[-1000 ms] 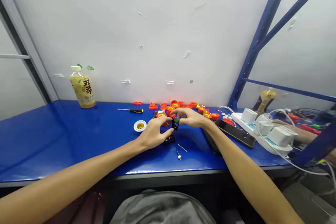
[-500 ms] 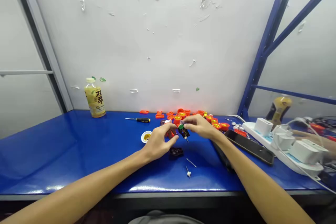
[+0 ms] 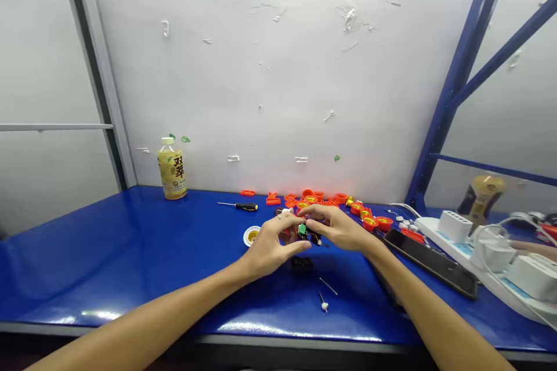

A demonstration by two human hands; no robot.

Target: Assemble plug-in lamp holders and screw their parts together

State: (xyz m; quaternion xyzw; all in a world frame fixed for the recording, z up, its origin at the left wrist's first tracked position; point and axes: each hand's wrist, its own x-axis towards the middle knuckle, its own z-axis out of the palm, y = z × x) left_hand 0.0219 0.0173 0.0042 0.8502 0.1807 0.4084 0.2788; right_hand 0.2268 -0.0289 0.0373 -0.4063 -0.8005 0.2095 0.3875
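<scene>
Near the middle of the blue table, my left hand (image 3: 272, 245) and my right hand (image 3: 337, 225) meet around a small assembly with a green part (image 3: 302, 230), dark pieces and thin wires. The left thumb and fingers curve about its left and front side. From the right, the right thumb and fingertips pinch at its top. Just below hangs or lies a dark piece (image 3: 301, 262), partly in shadow. A white round part with a yellow centre (image 3: 252, 236) rests beside my left hand. Closer to the front edge are a thin metal pin (image 3: 328, 286) and a small white part on a shaft (image 3: 324, 305).
Red-orange parts (image 3: 318, 196) line the back of the table (image 3: 143, 255). A screwdriver (image 3: 246, 207) and a drink bottle (image 3: 173, 171) stand or lie left of them. On the right are a phone (image 3: 430, 262), a power strip (image 3: 465, 248) and cables.
The view has shifted, so the scene sits lower and further right. My hands have drawn closer around the assembly, and its green part has turned.
</scene>
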